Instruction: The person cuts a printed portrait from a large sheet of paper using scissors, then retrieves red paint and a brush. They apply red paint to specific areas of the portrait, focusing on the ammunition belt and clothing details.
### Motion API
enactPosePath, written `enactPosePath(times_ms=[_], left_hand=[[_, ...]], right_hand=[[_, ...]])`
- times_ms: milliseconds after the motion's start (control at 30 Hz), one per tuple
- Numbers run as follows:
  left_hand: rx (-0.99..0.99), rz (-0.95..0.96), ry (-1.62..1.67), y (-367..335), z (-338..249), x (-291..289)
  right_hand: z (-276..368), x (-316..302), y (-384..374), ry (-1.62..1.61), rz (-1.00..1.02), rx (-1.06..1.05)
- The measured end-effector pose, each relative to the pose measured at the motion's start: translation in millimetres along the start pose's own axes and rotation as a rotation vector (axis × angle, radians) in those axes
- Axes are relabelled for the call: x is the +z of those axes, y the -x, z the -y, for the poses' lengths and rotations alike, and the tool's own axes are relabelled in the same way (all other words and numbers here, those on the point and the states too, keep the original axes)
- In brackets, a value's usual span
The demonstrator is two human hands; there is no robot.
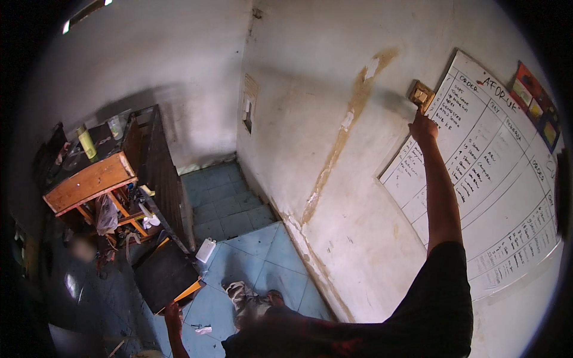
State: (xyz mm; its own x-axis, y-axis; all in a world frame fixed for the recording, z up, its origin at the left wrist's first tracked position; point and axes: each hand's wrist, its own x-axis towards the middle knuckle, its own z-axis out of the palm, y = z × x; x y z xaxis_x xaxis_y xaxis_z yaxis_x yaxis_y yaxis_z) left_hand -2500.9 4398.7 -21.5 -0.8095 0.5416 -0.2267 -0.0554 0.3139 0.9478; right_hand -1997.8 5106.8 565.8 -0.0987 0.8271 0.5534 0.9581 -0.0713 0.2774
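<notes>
My right arm is stretched up to the wall, and my right hand [424, 126] is at a light switch [421, 94] in a brown, worn-looking frame. One finger reaches up to the switch's lower edge; the other fingers look curled in. Low on the left, my left hand [173, 315] grips the near edge of a flat black panel [166, 275] with yellow-orange edges. The panel is tilted above the blue tiles, and the fingers under it are partly hidden.
A whiteboard [477, 179] with handwritten columns hangs right of the switch. Left stands a cluttered wooden table [89, 182] with a yellow-green bottle [86, 142]. A white plastic container [206, 250] sits on the blue tiled floor [248, 244] near a step.
</notes>
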Motion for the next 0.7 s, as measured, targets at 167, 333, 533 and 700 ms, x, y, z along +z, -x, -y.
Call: enactPosePath(times_ms=[167, 333, 533, 700], left_hand=[[-0.031, 0.186, -1.193, 0.1, 102.2, -21.8], [0.026, 0.288, -1.022, 40.9, 109.4, 73.7], [0.151, 0.38, -0.907, 65.4, 118.6, 160.1], [0.555, 0.196, -0.889, 82.0, 138.4, 153.5]], right_hand=[[42.3, -25.9, 14.6, -0.172, -0.015, 0.017], [45.7, 0.8, 31.7, -0.185, -0.141, 0.012], [25.4, 24.2, 8.0, -0.284, -0.196, 0.094], [78.5, -15.2, 4.9, -0.521, -0.259, 0.05]])
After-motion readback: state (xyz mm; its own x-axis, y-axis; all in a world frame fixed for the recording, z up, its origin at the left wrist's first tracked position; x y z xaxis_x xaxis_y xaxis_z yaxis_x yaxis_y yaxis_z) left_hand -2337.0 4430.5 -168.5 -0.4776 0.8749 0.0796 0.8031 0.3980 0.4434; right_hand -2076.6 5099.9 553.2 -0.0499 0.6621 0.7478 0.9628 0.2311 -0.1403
